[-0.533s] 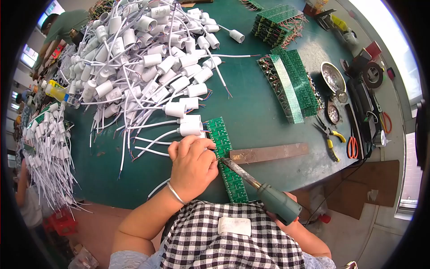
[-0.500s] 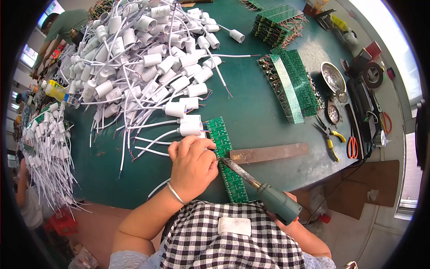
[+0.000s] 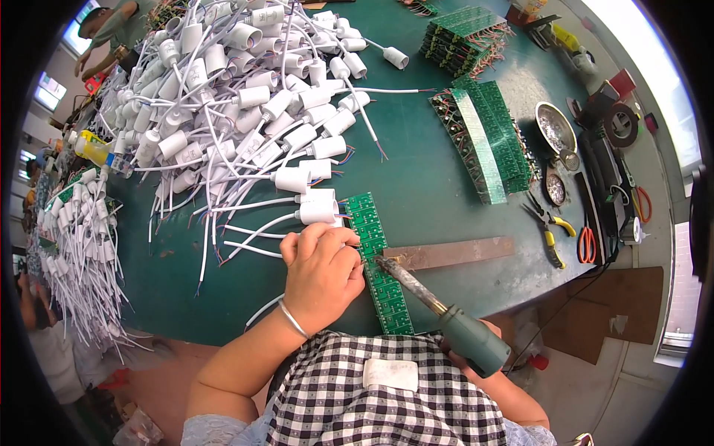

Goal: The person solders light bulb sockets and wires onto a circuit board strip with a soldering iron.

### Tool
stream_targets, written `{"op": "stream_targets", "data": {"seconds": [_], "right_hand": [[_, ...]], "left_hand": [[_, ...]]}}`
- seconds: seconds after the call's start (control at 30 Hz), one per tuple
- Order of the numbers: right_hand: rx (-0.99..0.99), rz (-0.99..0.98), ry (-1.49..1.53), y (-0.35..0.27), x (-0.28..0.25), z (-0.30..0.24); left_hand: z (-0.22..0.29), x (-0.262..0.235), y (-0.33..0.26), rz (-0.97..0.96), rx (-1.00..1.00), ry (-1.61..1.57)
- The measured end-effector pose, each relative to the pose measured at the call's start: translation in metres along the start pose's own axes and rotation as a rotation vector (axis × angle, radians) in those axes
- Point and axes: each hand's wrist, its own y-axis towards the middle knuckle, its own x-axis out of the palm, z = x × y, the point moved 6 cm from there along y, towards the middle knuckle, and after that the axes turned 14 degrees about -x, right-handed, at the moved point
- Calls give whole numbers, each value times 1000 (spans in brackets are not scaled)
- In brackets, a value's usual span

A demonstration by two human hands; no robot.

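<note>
My left hand [image 3: 325, 271] lies at the left edge of a long green circuit board [image 3: 385, 291], its fingers bent and pressed together. What the fingertips pinch is hidden under them. My right hand [image 3: 476, 349] grips a soldering iron [image 3: 472, 338] by its green handle, largely hidden behind it. The iron's dark tip is over the middle of the board, close to my left fingers. Just beyond my left hand, a white lamp holder [image 3: 318, 207] lies with its thin wires toward the board. A flat brown bar [image 3: 454, 253] extends rightward from the board.
A big heap of white corded lamp holders [image 3: 253, 97] covers the table's left side. Stacked circuit boards [image 3: 465, 37] stand at the far right, with more boards [image 3: 494, 141] nearer. Pliers [image 3: 550, 230], red-handled scissors [image 3: 586, 244] and a metal bowl [image 3: 555, 126] lie along the right edge.
The soldering iron has shifted slightly right, its tip moving away from my left fingertips. My left hand stays in place. At the far left, people in the background have moved.
</note>
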Motion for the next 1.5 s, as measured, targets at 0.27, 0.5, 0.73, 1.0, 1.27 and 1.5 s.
{"op": "stream_targets", "data": {"seconds": [0.27,0.5,0.73,1.0,1.27,1.5], "right_hand": [[206,88,230,-10,-2,7],[177,118,233,-1,-7,4],[268,308,276,-1,-15,8],[150,395,292,-18,-23,26],[180,500,363,-29,-22,28],[150,446,338,-16,-21,22]], "left_hand": [[2,-2,1,-9,0,6],[4,-11,-1,-27,-10,56],[-20,-21,-35,-89,-117,33],[9,-51,-16,68,249,382],[-51,-41,48,146,81,27],[-81,-34,77,-180,-40,177]]}}
